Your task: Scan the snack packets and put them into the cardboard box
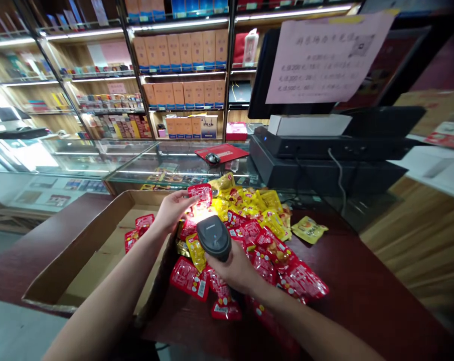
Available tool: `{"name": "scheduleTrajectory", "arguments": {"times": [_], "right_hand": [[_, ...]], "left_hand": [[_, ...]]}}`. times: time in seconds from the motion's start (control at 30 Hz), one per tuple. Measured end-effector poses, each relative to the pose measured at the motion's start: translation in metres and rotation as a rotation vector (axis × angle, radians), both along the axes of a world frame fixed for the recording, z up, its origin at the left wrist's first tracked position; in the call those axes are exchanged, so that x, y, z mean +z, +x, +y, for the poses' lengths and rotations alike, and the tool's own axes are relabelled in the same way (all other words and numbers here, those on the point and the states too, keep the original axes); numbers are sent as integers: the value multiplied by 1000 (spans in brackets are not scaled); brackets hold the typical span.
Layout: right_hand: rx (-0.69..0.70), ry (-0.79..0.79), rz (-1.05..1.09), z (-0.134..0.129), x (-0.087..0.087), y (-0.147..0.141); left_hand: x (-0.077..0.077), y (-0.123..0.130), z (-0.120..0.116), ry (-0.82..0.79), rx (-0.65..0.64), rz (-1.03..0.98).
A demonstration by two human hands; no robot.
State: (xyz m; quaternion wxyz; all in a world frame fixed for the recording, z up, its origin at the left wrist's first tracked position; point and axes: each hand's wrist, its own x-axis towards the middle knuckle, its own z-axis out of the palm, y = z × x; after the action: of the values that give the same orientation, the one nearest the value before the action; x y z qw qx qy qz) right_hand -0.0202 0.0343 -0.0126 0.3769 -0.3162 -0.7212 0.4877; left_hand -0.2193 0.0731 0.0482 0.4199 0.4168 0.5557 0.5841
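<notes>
My left hand (174, 209) pinches a red snack packet (200, 194) by its left edge, above the pile. My right hand (236, 268) is wrapped round the handle of a black barcode scanner (213, 235). The scanner's head points at the packet, and its bright light falls on the packet's lower part. Beneath and around both hands lies a heap of red packets (304, 278) and yellow packets (274, 223). To the left, an open cardboard box (87, 271) holds a few red packets (144, 220) near its right side, partly behind my left forearm.
A single yellow packet (310, 229) lies right of the heap. Behind it stands a dark register (324, 170) with a monitor (264, 70) and a taped paper sign (330, 60). A mouse (212, 158) rests on a red pad (230, 151) on the glass counter. Stocked shelves (185, 72) line the back.
</notes>
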Motion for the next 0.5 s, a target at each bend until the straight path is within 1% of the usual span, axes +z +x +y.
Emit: {"name": "scheduleTrajectory", "arguments": {"times": [0.1, 0.23, 0.37, 0.5], "right_hand": [[0, 18, -32, -1, 1, 1], [23, 13, -26, -3, 8, 1], [50, -43, 37, 0, 23, 7], [-1, -76, 105, 4, 42, 15]], "left_hand": [[-1, 1, 1, -27, -14, -31], [4, 3, 0, -47, -12, -48], [9, -1, -3, -32, 10, -47], [18, -16, -9, -25, 60, -60]]}}
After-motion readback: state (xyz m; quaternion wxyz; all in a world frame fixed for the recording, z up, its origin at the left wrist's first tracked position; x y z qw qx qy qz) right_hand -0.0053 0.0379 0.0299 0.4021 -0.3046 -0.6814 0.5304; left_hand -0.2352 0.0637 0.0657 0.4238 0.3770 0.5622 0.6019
